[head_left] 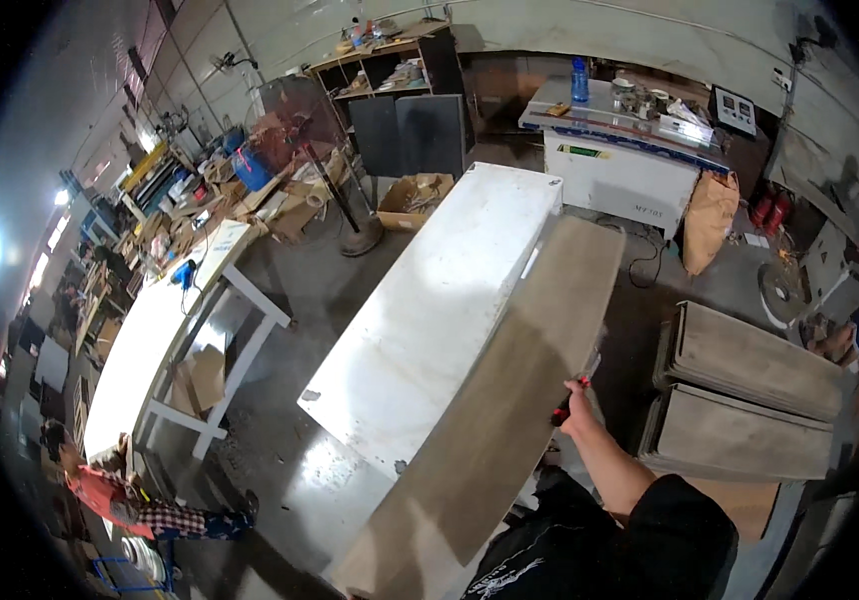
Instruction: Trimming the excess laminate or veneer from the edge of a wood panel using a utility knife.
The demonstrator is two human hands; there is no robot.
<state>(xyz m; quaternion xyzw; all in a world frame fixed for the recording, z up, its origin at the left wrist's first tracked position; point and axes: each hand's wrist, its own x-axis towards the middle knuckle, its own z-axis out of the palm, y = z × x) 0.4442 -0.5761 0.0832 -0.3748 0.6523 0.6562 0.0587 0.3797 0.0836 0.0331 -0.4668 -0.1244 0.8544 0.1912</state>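
A long brown board [510, 400] lies slantwise in front of me, along the right side of a white-topped table [430, 300]. Its near end reaches the lower edge of the view. My right hand [578, 412] is closed around a small red-and-black hand tool [561, 411], beside the board's right long edge; the tool's exact kind is too small to make out. My right arm, in a black sleeve, comes up from the lower right. I cannot see my left hand.
Brown panels [750, 360] lie stacked at my right. Another person [115, 505] in red is at the lower left, by a long white bench [145, 345] holding a blue power drill [185, 272]. A white machine [620, 180] and a cardboard box [415, 200] stand beyond the table.
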